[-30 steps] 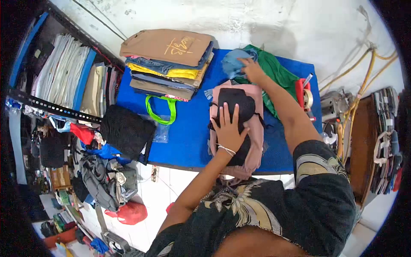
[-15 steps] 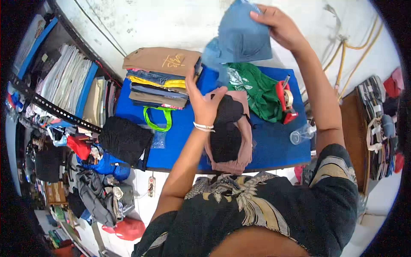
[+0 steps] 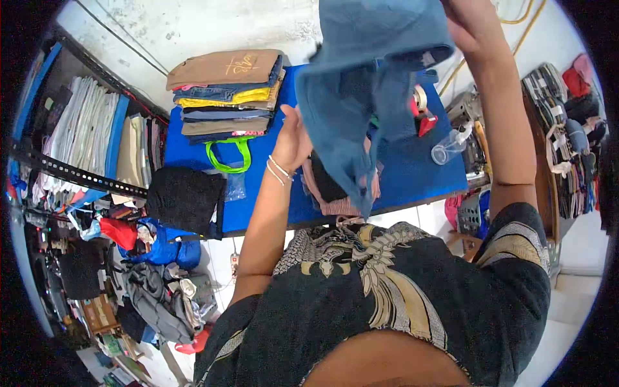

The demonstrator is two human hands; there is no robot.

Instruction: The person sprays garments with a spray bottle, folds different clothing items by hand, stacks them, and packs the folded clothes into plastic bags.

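A blue garment (image 3: 351,103), with curved edges and a narrow strap-like part, hangs in front of me over the table. My right hand (image 3: 474,26) grips its upper right side; those fingers are partly hidden by the cloth and the frame edge. Beside its left edge is my left hand (image 3: 293,138), fingers loosely stretched and partly covered; I cannot tell whether it touches the cloth. Behind the garment, a pink folded cloth (image 3: 345,205) with a black piece (image 3: 327,180) on it lies at the table's front. The green cloth is almost wholly hidden.
On the blue table (image 3: 261,203) stand a stack of folded clothes (image 3: 225,71), a bright green strap (image 3: 229,164), black cloth (image 3: 184,200), a red tape dispenser (image 3: 425,122) and a clear plastic cup (image 3: 447,151). Crowded shelves (image 3: 84,174) line the left; clothes piles (image 3: 567,142) the right.
The blue garment has come nearer and lower, opening out and covering the pink and green cloths. My right hand has moved up and right, my left hand slightly left. The view has shifted.
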